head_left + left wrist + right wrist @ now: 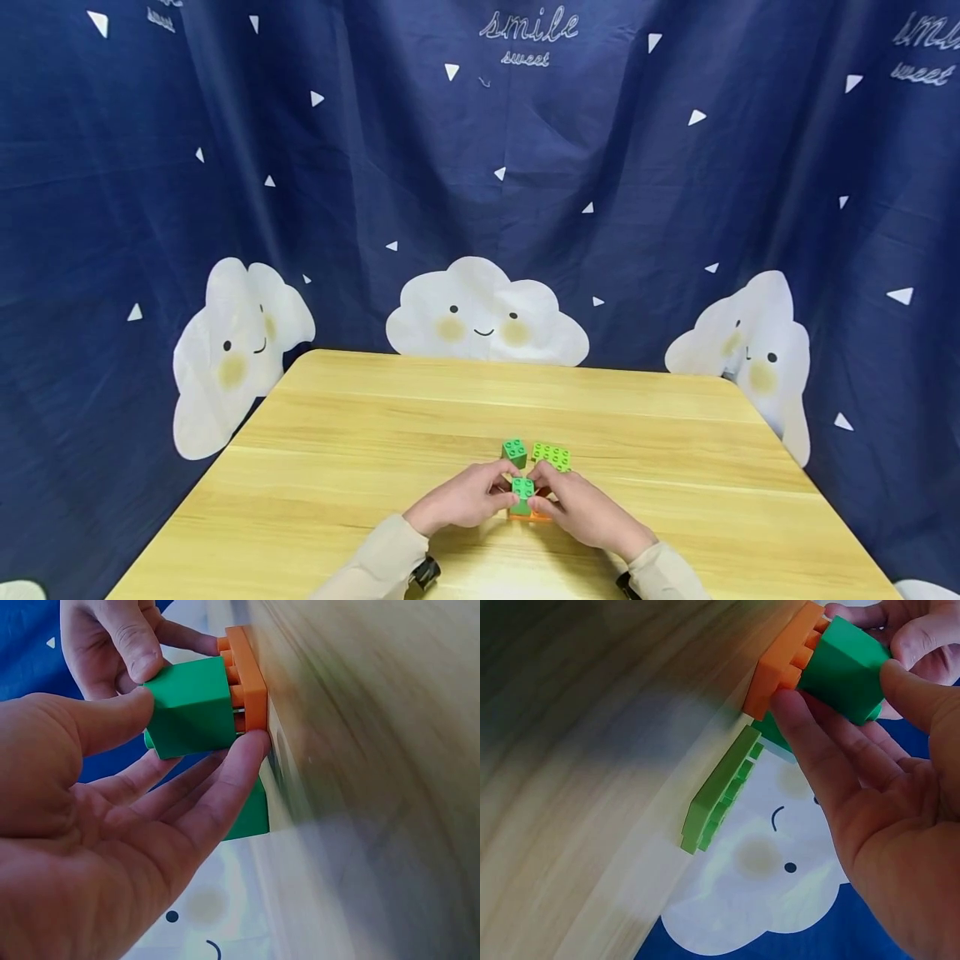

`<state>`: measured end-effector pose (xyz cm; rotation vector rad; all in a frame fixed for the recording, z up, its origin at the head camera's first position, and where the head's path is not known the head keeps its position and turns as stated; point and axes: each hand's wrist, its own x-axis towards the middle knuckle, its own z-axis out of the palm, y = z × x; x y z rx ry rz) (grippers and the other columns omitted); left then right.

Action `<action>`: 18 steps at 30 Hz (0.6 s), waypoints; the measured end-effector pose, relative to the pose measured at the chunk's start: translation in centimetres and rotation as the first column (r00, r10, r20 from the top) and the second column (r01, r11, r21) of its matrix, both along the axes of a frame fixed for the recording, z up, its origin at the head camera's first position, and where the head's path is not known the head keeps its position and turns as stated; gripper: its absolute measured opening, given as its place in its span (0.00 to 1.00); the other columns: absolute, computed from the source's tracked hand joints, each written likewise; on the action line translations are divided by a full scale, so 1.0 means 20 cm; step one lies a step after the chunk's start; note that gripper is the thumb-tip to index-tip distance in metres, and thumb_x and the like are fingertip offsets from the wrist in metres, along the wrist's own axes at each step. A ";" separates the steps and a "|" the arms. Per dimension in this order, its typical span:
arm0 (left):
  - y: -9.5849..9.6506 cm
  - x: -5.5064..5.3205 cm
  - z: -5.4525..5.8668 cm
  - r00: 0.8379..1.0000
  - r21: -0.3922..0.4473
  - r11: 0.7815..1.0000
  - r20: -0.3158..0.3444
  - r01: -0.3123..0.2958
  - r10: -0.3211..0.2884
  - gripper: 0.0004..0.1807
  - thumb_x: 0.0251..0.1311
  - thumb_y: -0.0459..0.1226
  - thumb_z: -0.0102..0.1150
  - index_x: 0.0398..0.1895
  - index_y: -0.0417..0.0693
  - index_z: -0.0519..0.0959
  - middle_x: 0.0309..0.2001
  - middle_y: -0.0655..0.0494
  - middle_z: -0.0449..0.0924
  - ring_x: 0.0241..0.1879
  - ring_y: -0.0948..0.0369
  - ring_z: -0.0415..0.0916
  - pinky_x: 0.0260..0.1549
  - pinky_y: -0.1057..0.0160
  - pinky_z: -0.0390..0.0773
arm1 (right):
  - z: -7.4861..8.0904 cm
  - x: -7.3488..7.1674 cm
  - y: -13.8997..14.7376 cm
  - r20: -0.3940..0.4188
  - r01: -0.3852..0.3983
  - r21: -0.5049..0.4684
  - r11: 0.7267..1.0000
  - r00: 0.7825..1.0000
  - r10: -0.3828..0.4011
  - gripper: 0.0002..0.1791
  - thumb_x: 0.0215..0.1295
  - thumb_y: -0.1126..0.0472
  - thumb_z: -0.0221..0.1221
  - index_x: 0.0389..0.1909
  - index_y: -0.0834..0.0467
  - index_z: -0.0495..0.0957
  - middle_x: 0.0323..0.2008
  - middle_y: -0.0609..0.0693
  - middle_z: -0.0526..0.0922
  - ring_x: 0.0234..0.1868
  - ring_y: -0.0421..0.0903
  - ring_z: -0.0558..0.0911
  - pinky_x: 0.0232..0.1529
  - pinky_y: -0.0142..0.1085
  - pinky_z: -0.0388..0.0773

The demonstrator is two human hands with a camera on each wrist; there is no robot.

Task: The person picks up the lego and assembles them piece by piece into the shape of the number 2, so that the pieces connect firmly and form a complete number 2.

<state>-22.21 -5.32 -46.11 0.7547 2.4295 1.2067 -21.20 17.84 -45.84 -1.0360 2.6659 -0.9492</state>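
A green toy building block [522,493] with round studs on top sits over an orange studded building plate [251,679]. In the left wrist view the block stands on the plate's studs, with a few orange studs showing beside it. My left hand [467,498] grips the block from the left, its thumb on the upper part and a fingertip down at the plate's edge. From the right, my right hand [588,510] holds the same block, thumb against its top edge and a finger touching the orange plate [780,664]. The plate lies at the wooden tabletop.
Just beyond the hands stands a second green block [514,452]. To its right lies a light green studded plate [551,455], also seen in the right wrist view. The wooden table [375,400] ends at a dark blue curtain [480,167] with cloud prints.
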 end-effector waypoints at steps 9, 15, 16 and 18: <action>0.00 0.00 0.00 1.000 0.005 1.000 -0.009 -0.009 0.009 0.13 0.70 0.39 0.63 0.55 0.50 0.77 0.47 0.53 0.85 0.46 0.62 0.82 0.46 0.62 0.82 | 0.00 0.00 -0.01 -0.004 -0.005 -0.007 1.000 1.000 0.005 0.10 0.78 0.53 0.55 0.54 0.51 0.73 0.50 0.43 0.85 0.51 0.41 0.85 0.52 0.40 0.83; 0.00 0.00 -0.01 0.999 0.020 0.999 -0.001 -0.034 0.034 0.13 0.69 0.39 0.65 0.54 0.50 0.79 0.47 0.55 0.84 0.46 0.62 0.82 0.44 0.62 0.82 | -0.01 0.00 -0.01 -0.009 -0.001 -0.015 1.000 1.000 0.001 0.10 0.78 0.53 0.56 0.53 0.51 0.73 0.47 0.42 0.85 0.49 0.40 0.85 0.49 0.36 0.83; 0.00 0.00 -0.01 0.999 0.024 0.999 0.000 -0.037 0.037 0.13 0.68 0.39 0.65 0.54 0.50 0.79 0.47 0.55 0.84 0.46 0.62 0.82 0.44 0.62 0.82 | -0.01 0.00 -0.01 -0.009 0.004 -0.012 1.000 1.000 -0.004 0.10 0.78 0.53 0.56 0.53 0.52 0.73 0.47 0.42 0.85 0.48 0.39 0.84 0.49 0.36 0.83; 0.00 0.00 -0.01 0.999 0.031 0.999 0.003 -0.042 0.042 0.14 0.68 0.39 0.66 0.53 0.50 0.79 0.46 0.55 0.84 0.45 0.62 0.82 0.43 0.62 0.82 | -0.01 0.00 0.00 -0.004 0.014 -0.002 1.000 1.000 -0.014 0.10 0.78 0.53 0.56 0.53 0.51 0.72 0.46 0.41 0.85 0.48 0.39 0.84 0.49 0.36 0.83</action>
